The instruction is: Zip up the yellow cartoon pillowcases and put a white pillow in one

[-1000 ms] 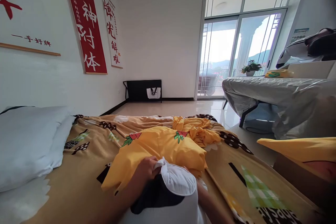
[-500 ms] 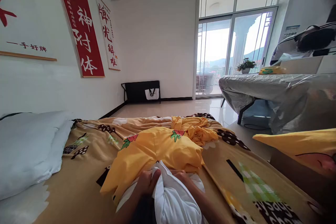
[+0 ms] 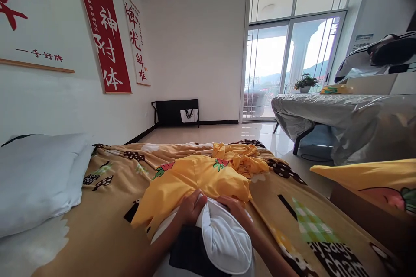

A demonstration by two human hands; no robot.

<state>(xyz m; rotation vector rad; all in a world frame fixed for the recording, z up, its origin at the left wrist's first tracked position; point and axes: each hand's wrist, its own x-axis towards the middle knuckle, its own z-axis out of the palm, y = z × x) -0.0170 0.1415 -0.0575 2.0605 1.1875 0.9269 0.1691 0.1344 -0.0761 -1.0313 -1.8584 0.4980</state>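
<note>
Pillow (image 3: 227,238) lying against yellow cloth (image 3: 198,177)

Both my forearms are slanting inward, bringing the hands nearly together. My left hand (image 3: 192,208) is gripping the pillow's far edge, thumb on top, fingers curled tight. My right hand (image 3: 233,206) is bending over the edge beside it (its fingertips are partly hidden, so I cannot tell how firmly it is closing). The white fabric is puckering softly inside a rounded, seamed rim, with a dark patch below my left hand. Ahead, the smooth, carrot-printed cloth is spreading, creased, across a patterned blanket (image 3: 97,233).
</note>
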